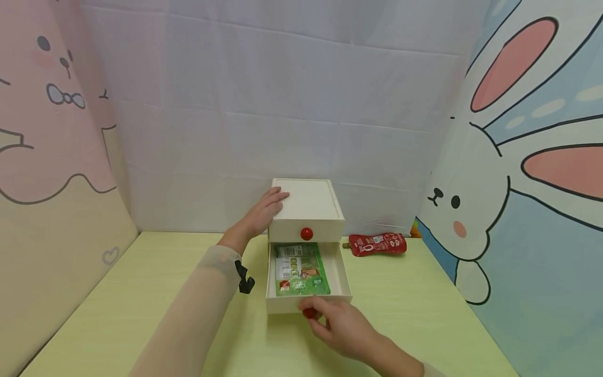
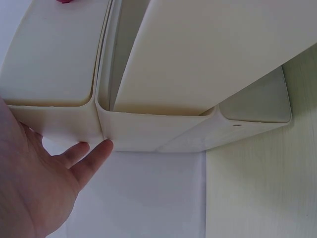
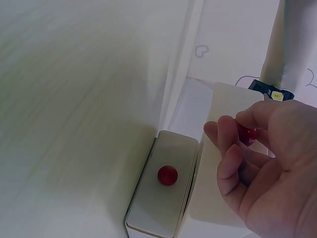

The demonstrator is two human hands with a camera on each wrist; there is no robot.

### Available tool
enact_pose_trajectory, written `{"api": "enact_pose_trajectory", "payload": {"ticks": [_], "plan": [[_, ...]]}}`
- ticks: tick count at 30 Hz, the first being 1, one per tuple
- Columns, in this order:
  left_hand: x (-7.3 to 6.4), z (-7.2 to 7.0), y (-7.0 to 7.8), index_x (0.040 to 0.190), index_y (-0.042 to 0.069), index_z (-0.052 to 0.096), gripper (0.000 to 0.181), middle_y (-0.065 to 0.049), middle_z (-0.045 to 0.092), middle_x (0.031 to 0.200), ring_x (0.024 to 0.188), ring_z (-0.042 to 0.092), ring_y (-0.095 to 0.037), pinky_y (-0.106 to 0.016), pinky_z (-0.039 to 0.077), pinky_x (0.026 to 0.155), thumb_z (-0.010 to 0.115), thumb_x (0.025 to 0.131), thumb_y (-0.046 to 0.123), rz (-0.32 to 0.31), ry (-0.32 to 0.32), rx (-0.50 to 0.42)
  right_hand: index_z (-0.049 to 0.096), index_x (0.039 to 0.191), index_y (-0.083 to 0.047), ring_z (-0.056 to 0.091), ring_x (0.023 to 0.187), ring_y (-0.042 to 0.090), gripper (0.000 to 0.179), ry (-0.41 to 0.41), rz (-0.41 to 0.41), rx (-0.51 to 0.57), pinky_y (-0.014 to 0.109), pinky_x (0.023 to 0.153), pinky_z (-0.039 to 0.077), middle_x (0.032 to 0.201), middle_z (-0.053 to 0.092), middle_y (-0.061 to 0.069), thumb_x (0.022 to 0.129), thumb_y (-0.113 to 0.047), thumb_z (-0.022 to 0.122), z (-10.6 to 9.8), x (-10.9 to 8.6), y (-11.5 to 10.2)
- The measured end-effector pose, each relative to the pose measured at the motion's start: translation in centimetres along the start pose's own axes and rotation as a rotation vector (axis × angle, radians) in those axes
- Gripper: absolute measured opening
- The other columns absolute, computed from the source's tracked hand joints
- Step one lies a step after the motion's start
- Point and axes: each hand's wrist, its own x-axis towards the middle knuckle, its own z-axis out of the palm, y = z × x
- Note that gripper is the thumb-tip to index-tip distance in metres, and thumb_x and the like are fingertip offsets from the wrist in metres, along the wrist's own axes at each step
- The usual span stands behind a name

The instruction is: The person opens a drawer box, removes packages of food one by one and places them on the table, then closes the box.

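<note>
A small white chest of drawers (image 1: 308,199) with red ball knobs stands by the back wall. Its middle drawer (image 1: 282,306) is pulled out toward me. My right hand (image 1: 346,329) pinches that drawer's red knob (image 3: 247,134) between thumb and fingers. In the drawer lies a flat green packet (image 1: 308,283) with printed labels. My left hand (image 1: 265,213) rests at the upper left edge of the chest, its fingers extended over the top. In the left wrist view, fingertips (image 2: 101,150) touch the chest's side wall.
Right of the chest, a red pouch (image 1: 378,244) with a spout lies on the pale green table (image 1: 400,319). The top drawer's knob (image 1: 306,233) and the bottom drawer's knob (image 3: 167,175) sit on closed fronts. A white curtain (image 1: 282,104) hangs behind; printed panels flank the table.
</note>
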Motion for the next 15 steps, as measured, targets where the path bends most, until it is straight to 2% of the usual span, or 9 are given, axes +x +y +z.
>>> {"api": "enact_pose_trajectory", "payload": {"ticks": [10,15], "plan": [[0.08,0.02,-0.12,0.171,0.012,0.039,0.057,-0.007,0.008,0.187,0.174,0.002,-0.036,-0.068,0.01,0.137,0.031,0.119,0.031,0.004,0.0,0.001,0.07,0.129,-0.02,0.071,0.1,-0.003,0.024,-0.029,0.009,-0.01,0.03,0.086,0.066,0.117,0.081,0.0,0.106,-0.01,0.07,0.03,-0.48,-0.12],[0.08,0.0,-0.01,0.171,0.011,0.039,0.057,-0.008,0.008,0.187,0.174,0.003,-0.036,-0.068,0.01,0.137,0.03,0.118,0.03,0.007,0.001,0.011,0.069,0.129,-0.02,0.067,0.098,-0.005,0.023,-0.057,0.038,-0.009,0.028,0.087,0.065,0.117,0.08,-0.001,0.107,-0.013,0.07,0.06,-0.62,-0.11]]}}
